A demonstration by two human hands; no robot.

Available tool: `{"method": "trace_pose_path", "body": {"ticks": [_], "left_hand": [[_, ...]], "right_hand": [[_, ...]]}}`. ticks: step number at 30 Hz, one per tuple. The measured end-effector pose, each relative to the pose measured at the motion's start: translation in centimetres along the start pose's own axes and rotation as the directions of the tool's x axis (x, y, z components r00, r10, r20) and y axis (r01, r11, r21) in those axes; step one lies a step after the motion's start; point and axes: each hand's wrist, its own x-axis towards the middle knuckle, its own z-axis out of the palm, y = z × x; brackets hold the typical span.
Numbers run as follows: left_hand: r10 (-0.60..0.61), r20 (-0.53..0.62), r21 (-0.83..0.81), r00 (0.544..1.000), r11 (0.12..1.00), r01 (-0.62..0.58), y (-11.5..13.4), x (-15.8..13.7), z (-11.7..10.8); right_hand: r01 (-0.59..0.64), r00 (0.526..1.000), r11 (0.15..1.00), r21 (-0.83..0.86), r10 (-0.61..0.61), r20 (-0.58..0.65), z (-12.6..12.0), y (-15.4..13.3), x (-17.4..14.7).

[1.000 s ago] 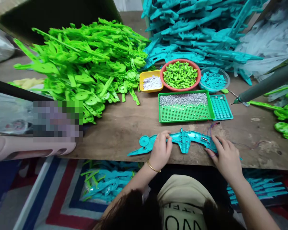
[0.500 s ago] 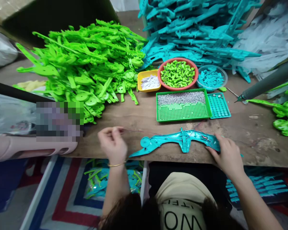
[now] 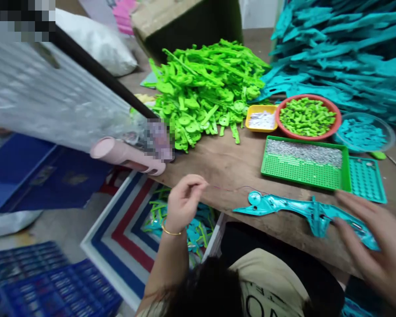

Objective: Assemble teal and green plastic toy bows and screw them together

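Left hand (image 3: pixel 183 202) pinching the wire (image 3: pixel 229 189), right hand (image 3: pixel 376 246) spread by the turquoise shell (image 3: pixel 287 205)!

I'm watching from far off, and the green tray (image 3: pixel 303 174) is my marker. Closest to me comes that right hand, on the near side of the tray towards its right end: thumb and fingers wide apart, framing the shell's right part. It's blurred, so whether skin meets plastic I can't tell. Out to the tray's near left, the left hand has its fingertips drawn tight on the wire, and that thin line runs off towards the shell. And the shell? Lying on the wooden table (image 3: pixel 218 154) just this side of the tray, ribbed inside facing up, a round disc near its left end!

Now the tray itself: silvery bits (image 3: pixel 303 152) heaped along its far half, bare holes in front. Tight on its right, a turquoise tray (image 3: pixel 366 176). Just beyond my marker, left to right: a yellow dish (image 3: pixel 262 129) of white strips, a red bowl (image 3: pixel 308 137) full of green pieces, a clear bowl (image 3: pixel 391 136) of turquoise chips. Farther still, a green heap (image 3: pixel 201 92) to the tray's left, and a towering turquoise stack (image 3: pixel 346 66) behind it!
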Motion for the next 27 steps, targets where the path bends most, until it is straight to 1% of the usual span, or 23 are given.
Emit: {"method": "trace_pose_path", "body": {"ticks": [1, 2, 3, 4, 5, 6, 7, 8, 9, 10, 11, 12, 13, 14, 16, 18, 19, 20, 21, 22, 24, 25, 27], "left_hand": [[0.101, 0.069, -0.01, 0.992, 0.995, -0.101, 1.5, -0.1, 0.0], [0.181, 0.145, -0.032, 0.973, 0.984, -0.178, 2.7, -0.2, 0.1], [0.237, 0.203, -0.06, 0.95, 0.971, -0.229, 3.6, -0.1, 0.3], [0.274, 0.247, -0.082, 0.93, 0.962, -0.261, 4.2, 0.1, 0.5], [0.297, 0.275, -0.101, 0.914, 0.955, -0.279, 4.3, 0.6, 0.9], [0.306, 0.289, -0.11, 0.907, 0.952, -0.286, 3.8, 1.3, 1.2], [0.299, 0.288, -0.101, 0.91, 0.954, -0.282, 2.9, 2.4, 1.6], [0.275, 0.27, -0.073, 0.923, 0.961, -0.266, 1.5, 3.8, 1.9], [0.223, 0.245, -0.016, 0.943, 0.974, -0.226, -0.2, 5.5, 2.3], [0.133, 0.171, 0.088, 0.976, 0.985, -0.149, -2.2, 7.4, 2.6], [0.042, 0.07, 0.224, 0.997, 0.973, -0.057, -4.3, 9.4, 3.0], [-0.033, -0.03, 0.366, 0.999, 0.93, 0.041, -6.4, 11.4, 3.4], [-0.072, -0.098, 0.475, 0.993, 0.873, 0.11, -8.2, 13.3, 3.7], [-0.084, -0.118, 0.546, 0.989, 0.827, 0.135, -9.8, 15.0, 4.1], [-0.07, -0.092, 0.598, 0.993, 0.794, 0.111, -11.8, 17.6, 4.7], [-0.038, -0.058, 0.596, 0.998, 0.8, 0.065, -12.4, 19.2, 4.8], [-0.015, -0.064, 0.586, 0.998, 0.809, 0.049, -12.4, 19.8, 4.6], [0.018, -0.101, 0.564, 0.995, 0.825, 0.043, -12.3, 20.4, 4.1], [0.058, -0.172, 0.526, 0.983, 0.849, 0.042, -12.2, 21.1, 3.4], [0.1, -0.273, 0.468, 0.957, 0.883, 0.041, -12.0, 21.9, 2.6], [0.141, -0.497, 0.297, 0.856, 0.955, 0.015, -11.4, 23.5, 0.5], [0.138, -0.575, 0.209, 0.807, 0.978, -0.018, -10.9, 24.2, -0.7], [0.14, -0.647, 0.09, 0.75, 0.99, -0.107, -9.4, 24.8, -2.7]], "right_hand": [[0.126, 0.989, 0.972, 0.198, -0.138, 0.046, 1.4, -3.3, 1.8], [0.205, 0.966, 0.918, 0.339, -0.245, 0.081, 2.9, -6.3, 3.3], [0.239, 0.945, 0.858, 0.454, -0.313, 0.095, 4.6, -8.9, 4.4], [0.196, 0.935, 0.806, 0.558, -0.326, 0.142, 6.1, -10.9, 5.1], [0.095, 0.935, 0.753, 0.651, -0.292, 0.201, 7.5, -12.0, 5.5], [-0.043, 0.938, 0.707, 0.706, -0.214, 0.272, 8.5, -12.4, 5.5], [-0.188, 0.936, 0.651, 0.735, -0.108, 0.335, 9.3, -12.0, 5.2], [-0.321, 0.924, 0.578, 0.75, 0.018, 0.382, 9.7, -11.1, 4.8], [-0.425, 0.901, 0.493, 0.759, 0.149, 0.407, 10.0, -9.7, 4.3], [-0.486, 0.873, 0.396, 0.78, 0.271, 0.406, 10.1, -8.2, 3.8], [-0.511, 0.84, 0.303, 0.804, 0.373, 0.393, 10.2, -6.7, 3.3], [-0.513, 0.809, 0.243, 0.824, 0.458, 0.369, 10.2, -5.2, 2.9], [-0.51, 0.781, 0.211, 0.834, 0.52, 0.346, 10.4, -4.0, 2.6], [-0.512, 0.761, 0.209, 0.833, 0.56, 0.327, 10.7, -3.1, 2.3], [-0.54, 0.745, 0.262, 0.8, 0.591, 0.309, 11.4, -1.8, 1.9], [-0.567, 0.758, 0.363, 0.739, 0.581, 0.297, 12.2, -1.2, 1.5], [-0.569, 0.773, 0.425, 0.704, 0.57, 0.28, 12.5, -1.1, 1.4], [-0.564, 0.789, 0.487, 0.667, 0.556, 0.262, 12.8, -1.0, 1.3], [-0.558, 0.804, 0.541, 0.63, 0.541, 0.247, 12.9, -0.9, 1.3], [-0.552, 0.815, 0.58, 0.599, 0.529, 0.238, 13.0, -0.8, 1.2], [-0.551, 0.822, 0.621, 0.558, 0.521, 0.231, 12.9, -0.6, 1.2], [-0.553, 0.821, 0.628, 0.547, 0.522, 0.23, 12.9, -0.6, 1.2], [-0.558, 0.818, 0.633, 0.536, 0.527, 0.229, 12.9, -0.5, 1.2]]}}
